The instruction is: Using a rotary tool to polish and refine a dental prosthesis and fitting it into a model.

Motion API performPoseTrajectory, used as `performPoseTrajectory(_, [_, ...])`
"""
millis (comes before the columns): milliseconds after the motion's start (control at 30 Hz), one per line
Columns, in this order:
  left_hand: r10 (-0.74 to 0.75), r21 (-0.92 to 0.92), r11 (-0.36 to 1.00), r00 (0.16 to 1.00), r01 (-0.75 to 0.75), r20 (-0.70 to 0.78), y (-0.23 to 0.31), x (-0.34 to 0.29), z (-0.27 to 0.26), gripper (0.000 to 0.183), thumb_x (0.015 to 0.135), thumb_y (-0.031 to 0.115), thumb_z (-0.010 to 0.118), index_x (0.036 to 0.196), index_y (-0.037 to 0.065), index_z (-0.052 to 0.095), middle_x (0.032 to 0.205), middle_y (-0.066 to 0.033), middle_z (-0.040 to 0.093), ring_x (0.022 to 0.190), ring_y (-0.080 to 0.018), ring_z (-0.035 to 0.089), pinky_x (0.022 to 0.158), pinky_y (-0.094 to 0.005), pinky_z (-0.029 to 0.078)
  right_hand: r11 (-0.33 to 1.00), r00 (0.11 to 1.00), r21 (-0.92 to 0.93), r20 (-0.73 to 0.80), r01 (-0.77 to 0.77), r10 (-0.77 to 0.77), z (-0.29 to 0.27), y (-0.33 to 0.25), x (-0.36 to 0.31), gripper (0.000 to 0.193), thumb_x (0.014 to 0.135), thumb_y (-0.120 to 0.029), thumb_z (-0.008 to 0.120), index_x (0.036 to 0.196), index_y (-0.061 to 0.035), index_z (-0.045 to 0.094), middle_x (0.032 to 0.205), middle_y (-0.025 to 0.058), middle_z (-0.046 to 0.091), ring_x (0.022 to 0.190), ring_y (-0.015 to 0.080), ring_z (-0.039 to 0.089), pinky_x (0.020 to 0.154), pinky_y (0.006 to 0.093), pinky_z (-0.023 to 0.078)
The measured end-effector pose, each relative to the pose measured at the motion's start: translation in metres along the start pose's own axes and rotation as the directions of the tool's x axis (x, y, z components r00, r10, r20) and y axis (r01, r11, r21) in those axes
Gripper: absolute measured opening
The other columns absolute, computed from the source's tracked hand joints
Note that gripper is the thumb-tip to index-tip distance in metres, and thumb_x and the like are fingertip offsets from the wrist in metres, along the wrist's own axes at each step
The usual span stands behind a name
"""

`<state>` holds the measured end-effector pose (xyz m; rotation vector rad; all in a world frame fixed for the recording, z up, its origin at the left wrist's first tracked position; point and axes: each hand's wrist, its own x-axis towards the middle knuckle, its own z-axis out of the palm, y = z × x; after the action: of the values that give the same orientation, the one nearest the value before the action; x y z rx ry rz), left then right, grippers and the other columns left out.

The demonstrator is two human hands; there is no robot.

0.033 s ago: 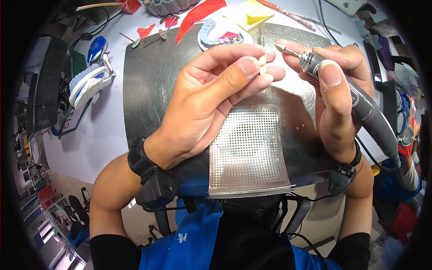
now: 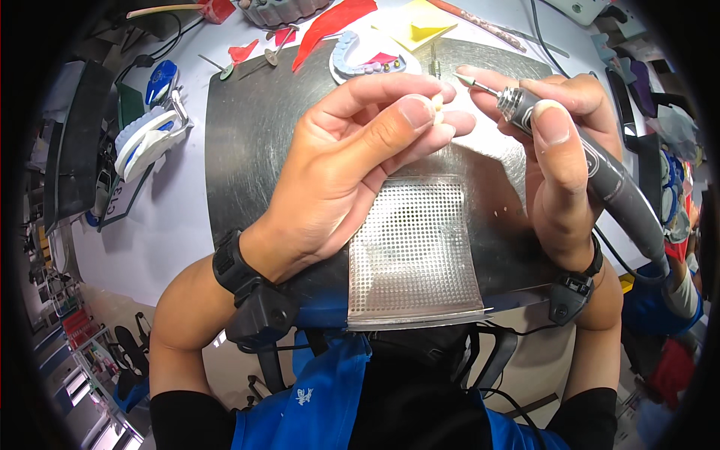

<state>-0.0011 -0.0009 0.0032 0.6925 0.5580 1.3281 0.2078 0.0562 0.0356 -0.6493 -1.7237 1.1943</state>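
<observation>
Between the thumb and fingers of my left hand [image 2: 367, 139] is a small cream-coloured dental crown piece [image 2: 438, 118]. The fingertips hide much of it, so I cannot tell how many units it has. My right hand [image 2: 559, 142] grips a dark grey dental handpiece [image 2: 611, 184] like a pen, its cable end toward the lower right. A pointed pale grinding bit [image 2: 466, 79] sticks out of it toward the left hand, a little apart from the crown piece. Behind the left hand stands a blue-grey dental model [image 2: 346, 61] with a pink patch and small metallic posts.
A perforated metal grille [image 2: 409, 251] lies below the hands on the dark metal work plate [image 2: 247, 150]. Mounted discs [image 2: 271, 56], red wax sheets [image 2: 326, 30], a yellow pad [image 2: 414, 28] and a brush-like stick [image 2: 480, 24] lie at the back. An articulated model [image 2: 150, 139] stands left.
The crown piece has turned very slightly between my left fingertips. The grinding bit's tip has shifted a touch to the left.
</observation>
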Motion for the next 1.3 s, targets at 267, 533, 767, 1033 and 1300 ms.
performPoseTrajectory(267, [-0.048, 0.028, 0.998, 0.999, 0.047, 0.022, 0.003, -0.001, -0.001, 0.021, 0.104, 0.017, 0.063, 0.121, 0.005, 0.064, 0.121, -0.0141, 0.069, 0.102, -0.0167, 0.070, 0.090, -0.0246, 0.058, 0.949, 0.979, 0.253, -0.025, -0.190, 0.202, 0.006, 0.000, -0.001, 0.023, 0.102, -0.025, 0.055, 0.101, -0.0027, 0.058, 0.107, 0.0237, 0.073, 0.103, 0.0309, 0.075, 0.094, 0.0403, 0.061])
performPoseTrajectory(533, [-0.094, 0.024, 0.995, 0.996, 0.094, 0.010, 0.003, -0.002, -0.001, 0.017, 0.104, 0.021, 0.064, 0.112, 0.007, 0.064, 0.116, -0.0112, 0.069, 0.095, -0.0103, 0.069, 0.086, -0.0232, 0.057, 0.947, 0.986, 0.277, 0.062, -0.164, 0.153, 0.005, 0.004, -0.002, 0.016, 0.101, -0.019, 0.060, 0.105, -0.0038, 0.058, 0.109, 0.0259, 0.073, 0.104, 0.0307, 0.074, 0.097, 0.0416, 0.060])
performPoseTrajectory(767, [-0.118, 0.011, 0.993, 0.993, 0.118, 0.018, 0.005, -0.003, -0.003, 0.018, 0.106, 0.021, 0.061, 0.115, 0.006, 0.063, 0.119, -0.0119, 0.069, 0.098, -0.0112, 0.070, 0.088, -0.0228, 0.057, 0.951, 0.984, 0.251, 0.031, -0.178, 0.176, 0.009, 0.001, -0.003, 0.018, 0.101, -0.020, 0.060, 0.107, -0.0032, 0.058, 0.109, 0.0263, 0.073, 0.103, 0.0280, 0.074, 0.096, 0.0384, 0.058])
performPoseTrajectory(1033, [0.135, 0.162, 0.977, 0.990, -0.138, 0.031, 0.010, 0.006, -0.003, 0.020, 0.104, 0.004, 0.059, 0.123, 0.000, 0.061, 0.125, -0.0144, 0.066, 0.119, -0.0263, 0.068, 0.105, -0.0304, 0.055, 0.956, 0.952, 0.198, -0.176, -0.214, 0.249, -0.013, 0.007, 0.024, 0.028, 0.102, -0.029, 0.061, 0.096, -0.0024, 0.062, 0.086, 0.0121, 0.070, 0.087, 0.0153, 0.071, 0.084, 0.0301, 0.058])
performPoseTrajectory(1300, [0.542, 0.765, 0.502, 0.836, -0.403, 0.084, 0.032, 0.034, -0.022, 0.016, 0.092, -0.003, 0.074, 0.108, -0.005, 0.070, 0.104, -0.0135, 0.076, 0.096, -0.0151, 0.073, 0.088, -0.0271, 0.059, 0.559, 0.920, -0.763, -0.116, -0.324, 0.374, -0.072, 0.022, 0.045, 0.046, 0.086, -0.042, 0.071, 0.075, 0.0029, 0.067, 0.064, 0.0150, 0.066, 0.059, 0.0179, 0.065, 0.061, 0.0318, 0.052])
